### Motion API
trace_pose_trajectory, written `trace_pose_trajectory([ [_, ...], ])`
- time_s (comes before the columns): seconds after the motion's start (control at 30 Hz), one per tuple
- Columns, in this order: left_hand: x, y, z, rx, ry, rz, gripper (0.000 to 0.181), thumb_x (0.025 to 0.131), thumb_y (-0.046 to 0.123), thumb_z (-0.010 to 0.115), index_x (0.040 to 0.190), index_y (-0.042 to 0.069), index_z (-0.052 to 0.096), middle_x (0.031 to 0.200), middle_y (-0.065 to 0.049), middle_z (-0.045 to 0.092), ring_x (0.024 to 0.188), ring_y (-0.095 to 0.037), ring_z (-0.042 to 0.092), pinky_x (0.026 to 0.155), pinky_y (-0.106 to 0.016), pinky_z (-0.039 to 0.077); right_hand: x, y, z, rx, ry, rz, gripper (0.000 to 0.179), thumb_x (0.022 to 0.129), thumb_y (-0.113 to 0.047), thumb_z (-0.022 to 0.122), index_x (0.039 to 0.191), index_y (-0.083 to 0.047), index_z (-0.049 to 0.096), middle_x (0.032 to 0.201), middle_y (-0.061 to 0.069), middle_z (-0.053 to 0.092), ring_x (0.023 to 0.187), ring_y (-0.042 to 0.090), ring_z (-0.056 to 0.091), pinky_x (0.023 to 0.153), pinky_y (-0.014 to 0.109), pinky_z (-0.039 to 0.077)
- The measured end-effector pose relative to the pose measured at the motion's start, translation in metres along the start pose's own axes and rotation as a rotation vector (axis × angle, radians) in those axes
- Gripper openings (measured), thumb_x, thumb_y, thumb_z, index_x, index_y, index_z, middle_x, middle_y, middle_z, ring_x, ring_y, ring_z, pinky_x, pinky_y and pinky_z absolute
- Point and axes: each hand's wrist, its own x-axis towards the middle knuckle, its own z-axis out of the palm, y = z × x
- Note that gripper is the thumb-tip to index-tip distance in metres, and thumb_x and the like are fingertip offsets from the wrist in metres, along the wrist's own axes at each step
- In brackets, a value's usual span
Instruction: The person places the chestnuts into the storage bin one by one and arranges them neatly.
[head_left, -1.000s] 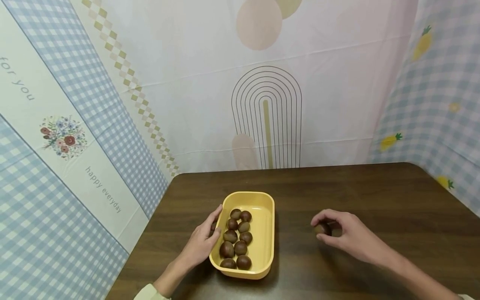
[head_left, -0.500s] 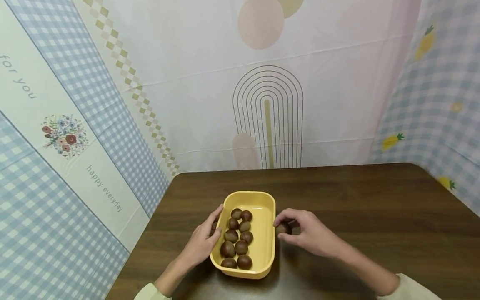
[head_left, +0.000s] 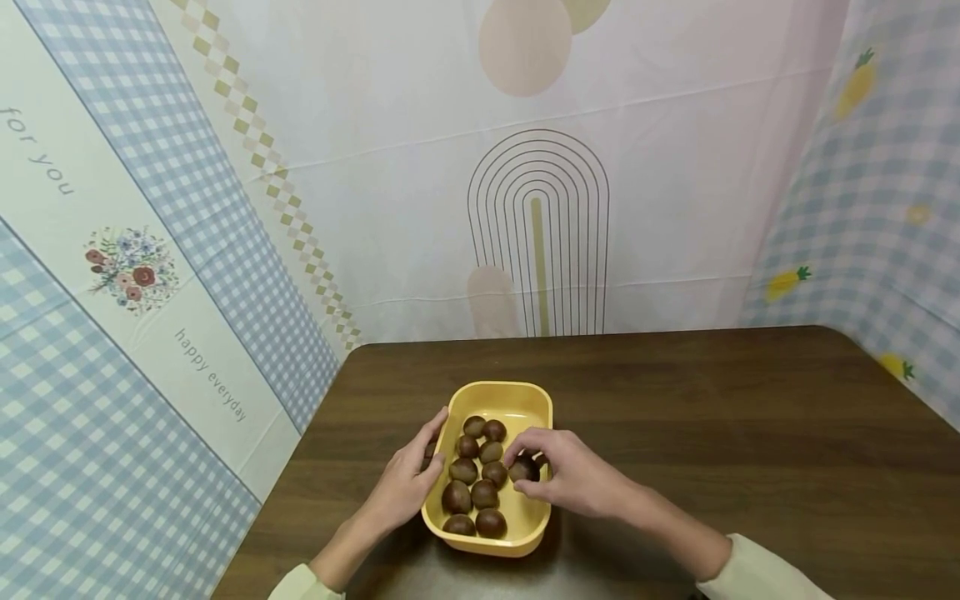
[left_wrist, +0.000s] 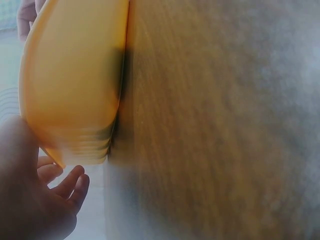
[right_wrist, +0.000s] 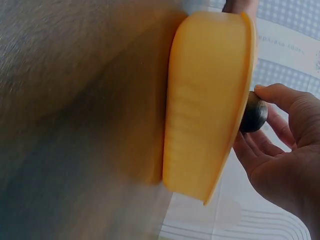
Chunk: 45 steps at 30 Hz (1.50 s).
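Note:
In the head view, brown chestnuts [head_left: 483, 493] lie in two rough rows along the left of a yellow rectangular container [head_left: 525, 400]. My left hand [head_left: 401, 483] holds the container's left side, its thumb at the rim and its fingers along the outer wall. Over the container's right half, my right hand [head_left: 573, 475] pinches another chestnut [head_left: 522, 468] between thumb and fingers, close beside the rows. The right wrist view shows this chestnut [right_wrist: 255, 112] right at the rim, partly hidden behind the wall. Only the outer wall [left_wrist: 75, 75] shows in the left wrist view.
The container stands on a dark wooden table [head_left: 675, 400], toward its front left. A pale printed cloth [head_left: 390, 233] hangs behind the table, and a blue checked cloth [head_left: 97, 392] covers the left side.
My right hand has carried its chestnut leftward from above the table, past the right rim, to over the container. The left hand has kept its place on the container.

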Motion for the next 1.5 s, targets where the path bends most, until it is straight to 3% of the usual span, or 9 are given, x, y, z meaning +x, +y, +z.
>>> trace_pose_trajectory([
  [0.3, 0.000, -0.001, 0.000, 0.008, 0.002, -0.001, 0.066, 0.106, -0.001, 0.055, 0.168, 0.012, 0.034, 0.156, -0.013, 0.054, 0.120, -0.025, 0.068, 0.096, -0.039, 0.057, 0.007, 0.000, 0.017, -0.193, -0.058, -0.040, 0.026, 0.085, -0.002, 0.084, 0.106, -0.014, 0.074, 0.107, -0.005, 0.067, 0.098, 0.010, 0.061, 0.087, 0.031, 0.054],
  [0.7, 0.000, -0.001, -0.001, 0.021, -0.002, -0.002, 0.067, 0.106, 0.000, 0.055, 0.168, 0.013, 0.034, 0.155, -0.013, 0.055, 0.118, -0.025, 0.069, 0.093, -0.035, 0.058, 0.011, -0.004, 0.026, -0.268, -0.130, 0.000, 0.029, 0.083, -0.003, 0.086, 0.107, -0.013, 0.072, 0.107, -0.005, 0.069, 0.098, 0.008, 0.061, 0.088, 0.029, 0.054],
  [1.03, -0.001, 0.000, 0.000, 0.018, 0.002, -0.001, 0.066, 0.106, -0.001, 0.055, 0.167, 0.012, 0.035, 0.154, -0.015, 0.056, 0.117, -0.027, 0.069, 0.092, -0.037, 0.058, 0.010, -0.005, 0.028, -0.229, -0.196, 0.029, 0.028, 0.085, 0.000, 0.086, 0.107, -0.014, 0.072, 0.104, -0.007, 0.073, 0.097, 0.004, 0.066, 0.084, 0.024, 0.055],
  [1.2, -0.001, 0.000, 0.000, 0.011, 0.001, -0.007, 0.066, 0.106, 0.000, 0.055, 0.168, 0.013, 0.035, 0.152, -0.014, 0.057, 0.117, -0.027, 0.069, 0.091, -0.036, 0.058, 0.010, -0.003, 0.028, -0.189, -0.197, 0.043, 0.027, 0.087, 0.002, 0.082, 0.108, -0.012, 0.073, 0.107, -0.003, 0.074, 0.103, 0.009, 0.069, 0.090, 0.028, 0.057],
  [1.5, -0.002, -0.001, 0.000, 0.065, 0.024, 0.042, 0.064, 0.106, 0.001, 0.057, 0.166, 0.010, 0.037, 0.154, -0.014, 0.057, 0.116, -0.026, 0.069, 0.095, -0.036, 0.056, 0.010, -0.003, 0.023, -0.090, -0.173, 0.039, 0.023, 0.092, 0.007, 0.073, 0.108, -0.009, 0.073, 0.106, 0.001, 0.075, 0.100, 0.014, 0.071, 0.090, 0.033, 0.058],
])
